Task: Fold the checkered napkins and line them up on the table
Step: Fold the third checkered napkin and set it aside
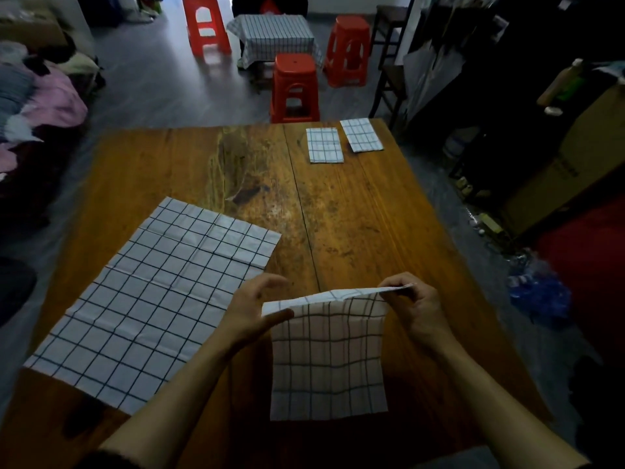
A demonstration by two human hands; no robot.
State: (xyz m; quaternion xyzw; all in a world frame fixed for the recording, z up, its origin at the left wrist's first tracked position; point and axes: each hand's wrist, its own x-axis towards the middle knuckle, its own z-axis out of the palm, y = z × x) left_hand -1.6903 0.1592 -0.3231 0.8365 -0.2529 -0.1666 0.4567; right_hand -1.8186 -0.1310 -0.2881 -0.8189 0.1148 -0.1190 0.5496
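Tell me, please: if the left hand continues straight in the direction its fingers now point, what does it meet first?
The left hand points right, along the raised edge of the napkin it pinches. It would probably meet the right hand, which holds the other corner; depth is unclear.

Both hands, left hand (252,308) and right hand (414,304), pinch the top edge of a half-folded checkered napkin (328,360) at 6 o'clock on the bench (355,211).

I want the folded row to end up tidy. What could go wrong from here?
The half-folded napkin is pinched only at its top corners by the left hand and right hand, so its layers may slip askew. The two folded napkins already lie at slightly different angles, so the row may look crooked.
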